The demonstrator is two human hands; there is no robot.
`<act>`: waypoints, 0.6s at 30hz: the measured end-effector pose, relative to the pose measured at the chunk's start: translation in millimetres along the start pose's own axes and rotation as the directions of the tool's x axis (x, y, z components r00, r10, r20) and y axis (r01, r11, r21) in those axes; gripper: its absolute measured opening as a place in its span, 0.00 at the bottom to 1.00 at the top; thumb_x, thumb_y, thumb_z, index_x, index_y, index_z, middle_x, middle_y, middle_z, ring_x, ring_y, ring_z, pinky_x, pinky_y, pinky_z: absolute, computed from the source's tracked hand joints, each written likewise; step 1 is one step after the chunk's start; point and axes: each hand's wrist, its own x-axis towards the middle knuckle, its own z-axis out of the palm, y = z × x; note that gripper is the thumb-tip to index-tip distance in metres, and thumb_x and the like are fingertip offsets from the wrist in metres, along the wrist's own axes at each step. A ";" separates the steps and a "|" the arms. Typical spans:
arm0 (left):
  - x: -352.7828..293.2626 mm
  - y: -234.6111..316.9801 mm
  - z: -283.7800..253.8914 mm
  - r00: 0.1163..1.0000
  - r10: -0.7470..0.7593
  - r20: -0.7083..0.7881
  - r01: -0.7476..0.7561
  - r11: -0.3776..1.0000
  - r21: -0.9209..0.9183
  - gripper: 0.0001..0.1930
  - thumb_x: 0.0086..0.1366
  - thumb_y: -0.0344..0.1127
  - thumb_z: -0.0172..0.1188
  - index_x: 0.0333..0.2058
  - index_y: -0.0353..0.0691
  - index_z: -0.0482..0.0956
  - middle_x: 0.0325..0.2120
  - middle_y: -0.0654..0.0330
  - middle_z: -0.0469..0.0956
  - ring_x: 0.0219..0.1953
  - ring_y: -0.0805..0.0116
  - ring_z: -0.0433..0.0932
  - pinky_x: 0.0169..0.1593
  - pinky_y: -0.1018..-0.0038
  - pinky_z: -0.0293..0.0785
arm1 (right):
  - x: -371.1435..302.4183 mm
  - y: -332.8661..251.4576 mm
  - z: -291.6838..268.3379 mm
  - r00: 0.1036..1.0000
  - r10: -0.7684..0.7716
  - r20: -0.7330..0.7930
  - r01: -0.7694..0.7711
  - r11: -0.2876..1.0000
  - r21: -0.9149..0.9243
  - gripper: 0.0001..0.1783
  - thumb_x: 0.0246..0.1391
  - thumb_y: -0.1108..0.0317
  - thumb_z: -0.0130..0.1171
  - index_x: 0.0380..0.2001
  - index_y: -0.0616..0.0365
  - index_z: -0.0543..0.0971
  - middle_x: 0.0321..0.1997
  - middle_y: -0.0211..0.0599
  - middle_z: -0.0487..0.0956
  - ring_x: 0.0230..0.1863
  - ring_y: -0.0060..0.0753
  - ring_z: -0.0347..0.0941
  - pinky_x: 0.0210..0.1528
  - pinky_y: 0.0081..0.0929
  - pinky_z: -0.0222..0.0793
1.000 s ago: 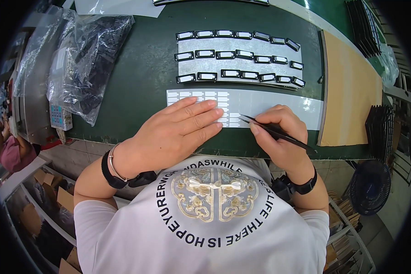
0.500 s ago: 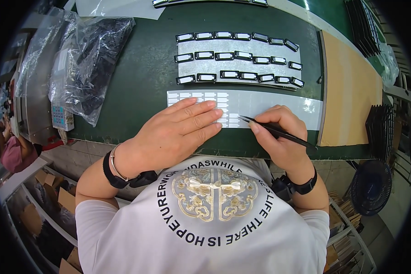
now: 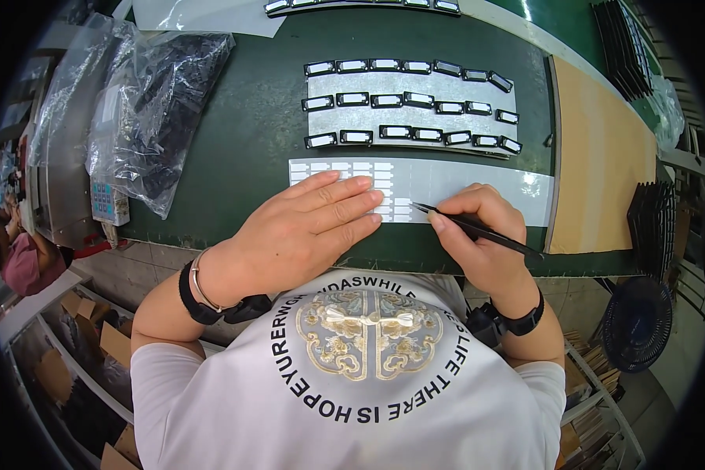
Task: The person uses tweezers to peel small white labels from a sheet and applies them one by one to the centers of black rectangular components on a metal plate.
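A pale backing sheet carrying rows of small white labels lies along the near part of the green table. My left hand rests flat over its left half, fingers stretched out and covering some of the labels. Black tweezers are pinched in my right hand. Their tips reach the edge of a label in the last column; whether they grip it is too small to tell. Beyond the sheet, a flat grey plate bears three rows of small black parts with white faces.
On the left lies a clear plastic bag of dark pieces, over a device with a keypad. A cardboard sheet lies at the right, near stacked black parts and a black fan. Another person sits far left.
Both hands hold nearly the same places. The whole view has shifted very slightly; the tweezer tips stay by the same labels.
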 end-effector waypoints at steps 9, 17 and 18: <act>2.7 -0.4 -1.9 1.000 0.003 0.000 -0.003 1.000 0.003 0.16 0.55 0.28 0.61 0.44 0.40 0.81 0.54 0.58 0.76 0.59 0.60 0.73 0.62 0.60 0.69 | 3.4 1.1 -6.9 0.990 -0.134 0.030 0.134 0.991 -0.003 0.07 0.50 0.79 0.65 0.32 0.61 0.77 0.28 0.37 0.80 0.28 0.25 0.72 0.34 0.25 0.66; 15.6 0.3 -19.3 0.999 0.022 0.033 -0.022 1.000 -0.018 0.19 0.52 0.26 0.65 0.45 0.40 0.81 0.50 0.58 0.79 0.54 0.58 0.77 0.58 0.60 0.72 | 7.4 -2.5 -42.9 0.958 -0.174 -0.227 0.243 0.913 0.327 0.09 0.50 0.77 0.66 0.35 0.61 0.77 0.28 0.36 0.80 0.31 0.28 0.77 0.39 0.26 0.69; 19.2 -1.1 -24.9 0.999 0.049 0.018 -0.048 0.997 -0.052 0.18 0.52 0.26 0.65 0.44 0.39 0.80 0.48 0.58 0.80 0.51 0.57 0.78 0.55 0.61 0.74 | 12.1 -3.5 -51.2 0.954 -0.183 -0.238 0.254 0.916 0.312 0.09 0.50 0.77 0.66 0.35 0.61 0.77 0.28 0.36 0.80 0.31 0.28 0.77 0.39 0.26 0.69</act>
